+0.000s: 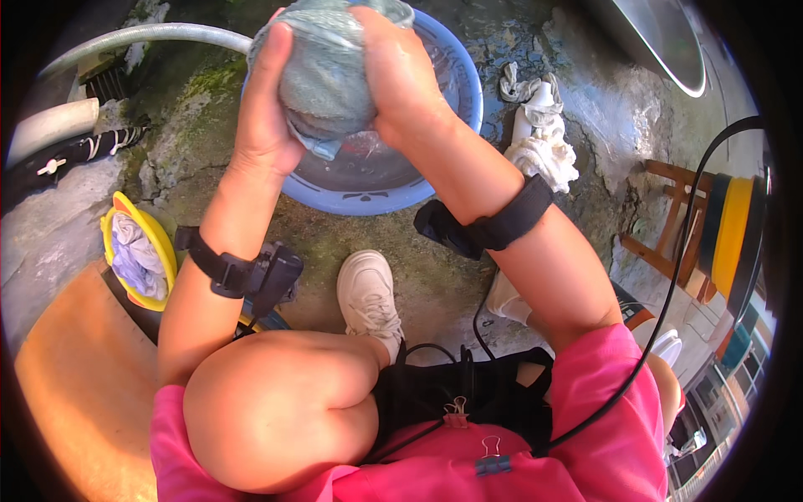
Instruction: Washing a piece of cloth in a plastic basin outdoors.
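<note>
A wet grey-green cloth [326, 75], bunched into a thick bundle, is held up between my two hands. My left hand [266, 106] presses its left side, thumb upward. On the bundle's right side lies my right hand [401, 75], the fingers partly hidden behind the cloth. Beneath is a blue plastic basin [376, 202] holding water; the raised bundle and hands cover part of it. To the right of the basin, wrung white cloths [541, 157] lie on the wet ground against a white bottle [522, 125].
A grey hose [157, 32] runs from the left towards the basin. A yellow basket [164, 241] with light cloths stands at left, near an orange-brown board [81, 389]. At right are a wooden stool [665, 219] and a metal basin's rim [680, 78]. A black cable [674, 282] crosses the right side.
</note>
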Tool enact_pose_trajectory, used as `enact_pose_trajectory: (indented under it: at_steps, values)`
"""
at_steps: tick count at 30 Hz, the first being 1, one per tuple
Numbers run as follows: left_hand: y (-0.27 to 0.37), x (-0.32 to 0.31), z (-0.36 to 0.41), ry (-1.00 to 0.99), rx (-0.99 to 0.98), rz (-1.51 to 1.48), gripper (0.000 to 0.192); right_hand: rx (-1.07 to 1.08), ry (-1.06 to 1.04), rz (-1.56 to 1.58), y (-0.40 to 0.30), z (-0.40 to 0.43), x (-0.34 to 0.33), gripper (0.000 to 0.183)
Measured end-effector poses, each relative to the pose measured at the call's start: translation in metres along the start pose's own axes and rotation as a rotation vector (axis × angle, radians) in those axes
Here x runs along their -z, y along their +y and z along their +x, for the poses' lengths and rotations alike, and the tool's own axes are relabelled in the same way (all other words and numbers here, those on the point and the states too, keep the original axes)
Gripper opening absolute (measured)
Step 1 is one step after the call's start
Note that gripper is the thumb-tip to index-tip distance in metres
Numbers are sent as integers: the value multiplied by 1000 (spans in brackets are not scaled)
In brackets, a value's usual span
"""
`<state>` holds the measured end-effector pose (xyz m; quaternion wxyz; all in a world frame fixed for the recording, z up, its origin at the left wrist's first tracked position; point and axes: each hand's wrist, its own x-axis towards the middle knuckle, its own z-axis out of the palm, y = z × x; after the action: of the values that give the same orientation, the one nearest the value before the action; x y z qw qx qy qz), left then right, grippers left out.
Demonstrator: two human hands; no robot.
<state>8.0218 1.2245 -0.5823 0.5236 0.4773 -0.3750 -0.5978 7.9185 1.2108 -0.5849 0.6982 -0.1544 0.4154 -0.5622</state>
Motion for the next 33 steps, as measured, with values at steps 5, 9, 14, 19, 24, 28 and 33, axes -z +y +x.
enact_pose_trajectory:
  at_steps: [5, 9, 14, 19, 24, 28, 33]
  values:
    - [5, -29, 1, 195, 315, -355, 47, 870, -19, -1490, -16, 1, 3, 23]
    - [-15, 9, 18, -135, 238, -556, 37, 671, -14, -1121, -14, -7, -11, 22]
    - [-24, 24, 19, -267, 228, -532, 33, 792, -132, -1050, -2, 1, -2, 19]
    - [-26, 29, 29, -162, 374, -548, 35, 320, -266, -1136, -12, 11, 1, 38]
    - [-9, 51, 36, -241, 303, -527, 37, 302, -210, -1007, -27, 19, 32, 46]
    - [-19, 70, 34, -213, 435, -477, 34, 413, 194, -1406, -31, 24, 116, 51]
    - [-47, 81, 39, -11, 569, -312, 37, 126, 355, -1625, -4, 3, 162, 60]
